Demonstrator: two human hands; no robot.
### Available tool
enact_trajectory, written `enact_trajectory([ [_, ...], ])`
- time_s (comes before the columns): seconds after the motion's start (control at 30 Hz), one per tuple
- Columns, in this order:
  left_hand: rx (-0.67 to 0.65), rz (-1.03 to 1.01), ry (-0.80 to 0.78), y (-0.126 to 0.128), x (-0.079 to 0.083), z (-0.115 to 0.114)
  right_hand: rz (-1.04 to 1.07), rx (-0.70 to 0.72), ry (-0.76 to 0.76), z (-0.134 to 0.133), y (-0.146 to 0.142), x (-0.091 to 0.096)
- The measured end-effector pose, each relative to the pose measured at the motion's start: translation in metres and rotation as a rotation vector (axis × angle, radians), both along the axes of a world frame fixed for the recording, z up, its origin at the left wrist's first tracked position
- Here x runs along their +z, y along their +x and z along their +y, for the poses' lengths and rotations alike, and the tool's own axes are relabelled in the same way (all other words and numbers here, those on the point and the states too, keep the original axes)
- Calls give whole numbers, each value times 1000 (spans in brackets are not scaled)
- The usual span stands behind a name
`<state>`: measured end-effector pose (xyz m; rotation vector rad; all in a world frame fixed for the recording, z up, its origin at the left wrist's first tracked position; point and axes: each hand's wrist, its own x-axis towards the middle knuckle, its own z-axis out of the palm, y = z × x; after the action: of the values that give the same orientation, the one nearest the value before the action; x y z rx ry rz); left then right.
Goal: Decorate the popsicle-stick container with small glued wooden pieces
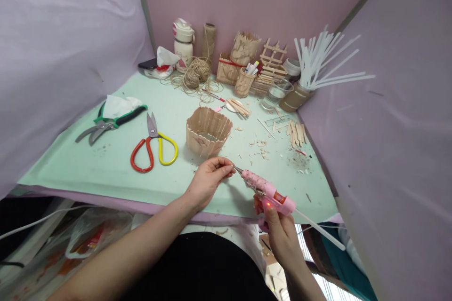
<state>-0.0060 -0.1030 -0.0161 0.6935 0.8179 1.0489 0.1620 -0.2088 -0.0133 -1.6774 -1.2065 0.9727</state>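
Note:
My right hand [282, 235] is wrapped round the handle of a pink hot glue gun [264, 187], whose small light glows red. A long white glue stick [321, 230] sticks out of its back end. The gun's metal nozzle reaches the fingertips of my left hand [212, 176], which are pinched together; whatever lies between them is too small to make out. Just beyond my left hand a basket of wooden craft sticks [208, 134] stands upright on the table, open at the top, with neither hand clearly holding it.
Scissors [152, 143] and green-handled pruning shears [109, 124] lie to the left. Twine [197, 73], a bottle [183, 44], stick-built containers [229, 68], a plastic cup [277, 94] and glue sticks [314, 63] line the back. Loose craft sticks [297, 132] and wood scraps [259, 146] lie on the right.

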Motion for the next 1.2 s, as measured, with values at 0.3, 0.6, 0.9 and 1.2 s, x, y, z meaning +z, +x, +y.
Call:
enact_trajectory([
  [0.3,0,1,3,1,1,1,22,-23,-19,0,1,-2],
  [0.6,7,15,-5,0,2,0,59,2,-41,0,1,-2],
  [0.9,13,-6,-3,-1,1,0,57,-7,-64,-2,2,-4],
  [1.2,37,-26,-16,1,1,1,7,-38,-72,-2,1,-2],
])
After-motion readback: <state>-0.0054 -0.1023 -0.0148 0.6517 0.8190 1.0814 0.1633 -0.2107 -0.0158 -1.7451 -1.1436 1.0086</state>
